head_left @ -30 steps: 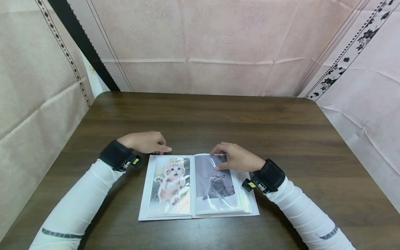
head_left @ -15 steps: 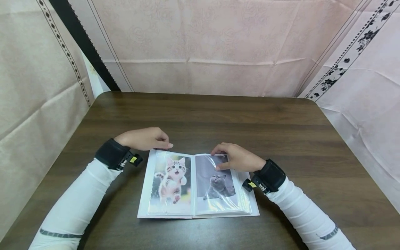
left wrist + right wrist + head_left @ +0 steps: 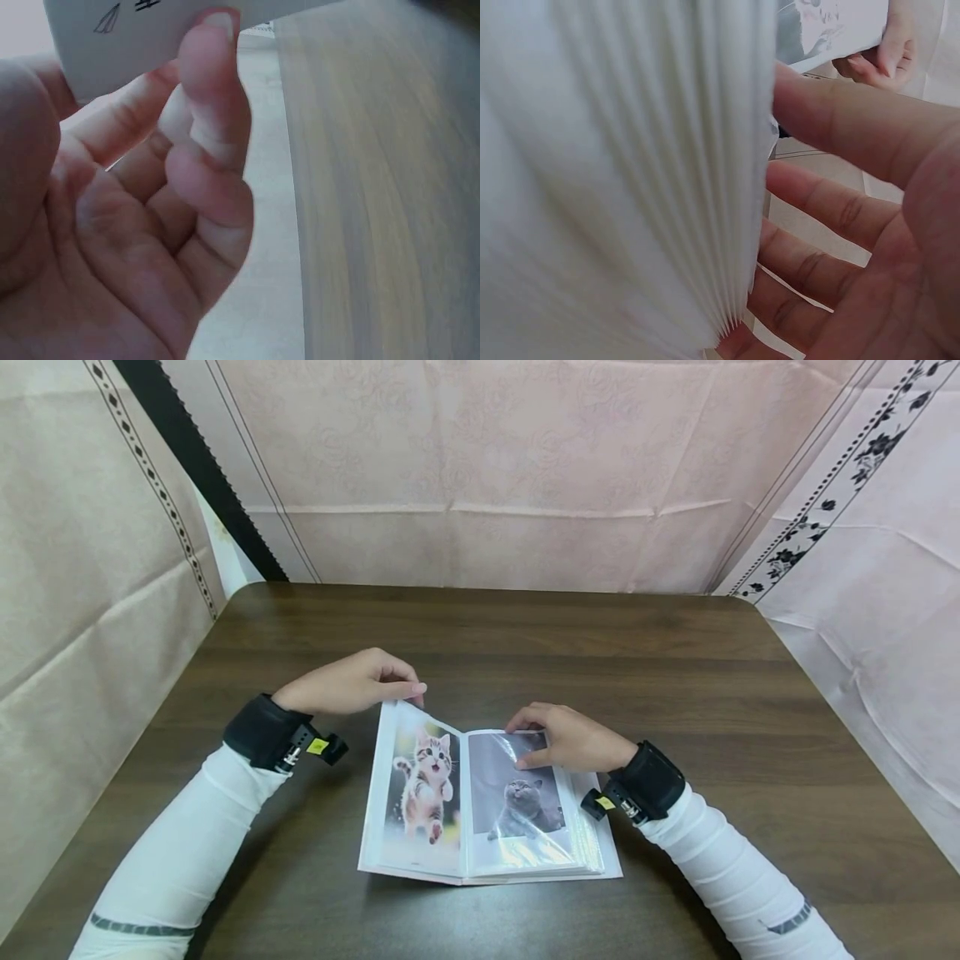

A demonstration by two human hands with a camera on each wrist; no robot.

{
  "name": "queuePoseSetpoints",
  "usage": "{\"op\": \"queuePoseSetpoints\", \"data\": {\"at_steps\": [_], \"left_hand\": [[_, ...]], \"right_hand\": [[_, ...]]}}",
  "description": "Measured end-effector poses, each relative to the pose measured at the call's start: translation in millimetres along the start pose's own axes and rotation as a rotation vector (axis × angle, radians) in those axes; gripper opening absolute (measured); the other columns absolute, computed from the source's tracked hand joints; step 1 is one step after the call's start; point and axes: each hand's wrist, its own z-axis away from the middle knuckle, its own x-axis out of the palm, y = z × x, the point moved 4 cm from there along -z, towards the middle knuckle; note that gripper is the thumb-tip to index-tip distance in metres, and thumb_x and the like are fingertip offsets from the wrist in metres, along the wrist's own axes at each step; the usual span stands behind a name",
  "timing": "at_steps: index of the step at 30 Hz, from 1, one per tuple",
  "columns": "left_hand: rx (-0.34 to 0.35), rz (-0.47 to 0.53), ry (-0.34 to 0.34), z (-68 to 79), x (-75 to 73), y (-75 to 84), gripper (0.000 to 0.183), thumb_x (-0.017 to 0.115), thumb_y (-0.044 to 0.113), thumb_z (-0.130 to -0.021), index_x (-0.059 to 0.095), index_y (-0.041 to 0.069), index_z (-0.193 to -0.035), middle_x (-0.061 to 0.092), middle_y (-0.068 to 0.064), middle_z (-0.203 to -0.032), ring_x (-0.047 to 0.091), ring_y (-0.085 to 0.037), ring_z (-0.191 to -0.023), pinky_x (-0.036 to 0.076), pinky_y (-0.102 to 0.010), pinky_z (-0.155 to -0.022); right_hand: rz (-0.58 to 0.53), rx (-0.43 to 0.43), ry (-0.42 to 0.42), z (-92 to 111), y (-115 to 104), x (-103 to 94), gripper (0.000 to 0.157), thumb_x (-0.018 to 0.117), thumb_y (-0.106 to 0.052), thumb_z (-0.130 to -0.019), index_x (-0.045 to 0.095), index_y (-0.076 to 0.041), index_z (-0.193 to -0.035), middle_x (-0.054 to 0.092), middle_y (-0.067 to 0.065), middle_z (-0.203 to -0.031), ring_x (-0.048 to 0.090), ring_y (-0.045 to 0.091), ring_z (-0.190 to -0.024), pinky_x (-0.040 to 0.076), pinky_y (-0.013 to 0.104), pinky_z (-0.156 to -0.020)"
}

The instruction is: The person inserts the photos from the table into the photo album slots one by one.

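Observation:
A white photo album lies spread on the table, its left side tilted up off the wood. Its left page shows a striped kitten photo, its right page a grey cat photo under a shiny sleeve. My left hand pinches the top edge of the left side; the left wrist view shows the cover with a small paper-plane drawing between thumb and fingers. My right hand rests on the right page's top, thumb on the sleeve. In the right wrist view, its fairly straight fingers touch the fanned page edges.
A brown wooden table bears the album. Pale cloth curtains hang behind and at both sides, the right one with a black floral band. A black strip slants down at the back left.
My left hand has risen and moved slightly right, lifting the album's left side from nearly flat to tilted, its page now facing more to the right. My right hand has stayed in place.

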Motion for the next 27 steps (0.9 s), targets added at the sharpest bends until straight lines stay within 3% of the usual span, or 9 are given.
{"op": "queuePoseSetpoints", "data": {"at_steps": [6, 13, 19, 27], "left_hand": [[0.009, 0.045, 0.050, -2.5, 0.6, 3.9, 0.036, 0.048, 0.044, -0.098, 0.073, 0.018, -0.093, 0.068, -0.001, -0.086, 0.060, -0.021, -0.079, 0.050, -0.051, -0.074], [0.055, 0.050, 0.092, -5.0, 4.4, 8.4, 0.038, 0.042, 0.040, -0.101, 0.074, 0.020, -0.096, 0.067, 0.000, -0.091, 0.058, -0.025, -0.084, 0.049, -0.049, -0.073], [0.091, 0.127, 0.054, -6.9, 13.8, 11.6, 0.035, 0.040, 0.036, -0.103, 0.068, 0.017, -0.106, 0.065, -0.004, -0.098, 0.060, -0.030, -0.089, 0.052, -0.044, -0.076], [0.135, 0.184, -0.009, -11.7, 27.7, 13.3, 0.029, 0.049, 0.033, -0.100, 0.061, 0.013, -0.118, 0.065, -0.005, -0.103, 0.064, -0.030, -0.092, 0.051, -0.049, -0.081]], "right_hand": [[-0.002, -0.015, 0.001, 0.2, -1.1, -0.6, 0.045, 0.075, -0.031, -0.081, 0.063, -0.012, -0.120, 0.062, 0.003, -0.114, 0.055, 0.016, -0.100, 0.048, 0.036, -0.089], [0.000, -0.029, -0.001, 0.1, -2.3, -1.4, 0.045, 0.073, -0.032, -0.082, 0.062, -0.011, -0.121, 0.062, 0.002, -0.114, 0.055, 0.015, -0.100, 0.048, 0.035, -0.090], [0.000, -0.045, -0.001, -0.4, -2.2, -1.4, 0.045, 0.072, -0.034, -0.083, 0.062, -0.011, -0.120, 0.062, 0.003, -0.114, 0.056, 0.014, -0.100, 0.048, 0.035, -0.090], [0.006, -0.054, 0.012, -1.6, -2.3, -1.0, 0.046, 0.073, -0.033, -0.083, 0.062, -0.010, -0.120, 0.062, 0.002, -0.112, 0.056, 0.014, -0.099, 0.048, 0.034, -0.089]]}}
